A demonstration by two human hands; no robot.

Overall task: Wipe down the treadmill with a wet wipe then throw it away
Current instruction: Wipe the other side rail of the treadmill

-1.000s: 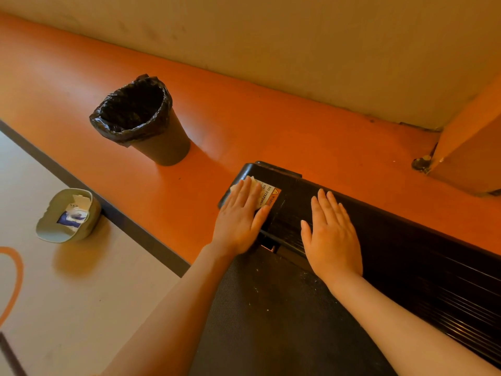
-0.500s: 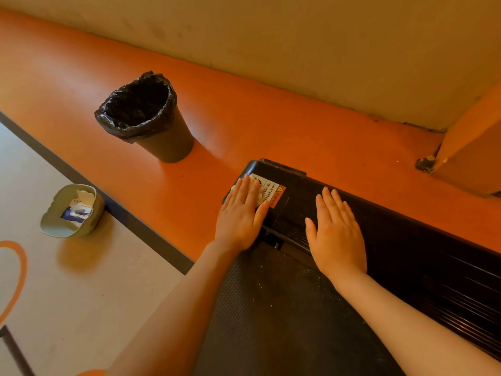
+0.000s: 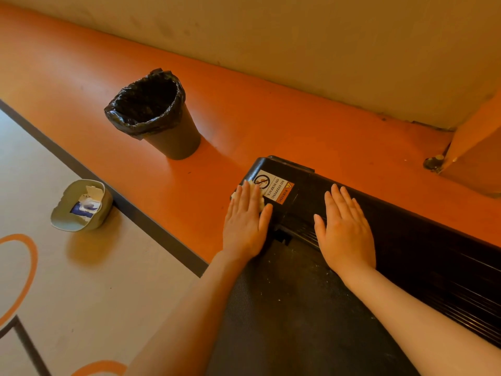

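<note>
The black treadmill (image 3: 406,234) fills the lower right, its dusty belt (image 3: 292,316) running toward me. My left hand (image 3: 245,223) lies flat on the front left corner of its cover and presses a white wet wipe (image 3: 259,195) against it; only the wipe's edge shows past my fingertips. A warning sticker (image 3: 276,189) sits just right of the wipe. My right hand (image 3: 345,226) rests flat on the cover, fingers apart, holding nothing. A black bin (image 3: 160,118) lined with a black bag stands on the orange floor to the upper left.
A grey-green tub (image 3: 81,206) with a wipes packet inside sits on the pale floor at the left, beside a dark stripe. A beige wall (image 3: 298,36) runs along the back. An orange door or panel (image 3: 477,147) stands at the right edge.
My left hand has slid left and back off the warning sticker, which is now uncovered. My right hand has stayed in place. The view has shifted slightly.
</note>
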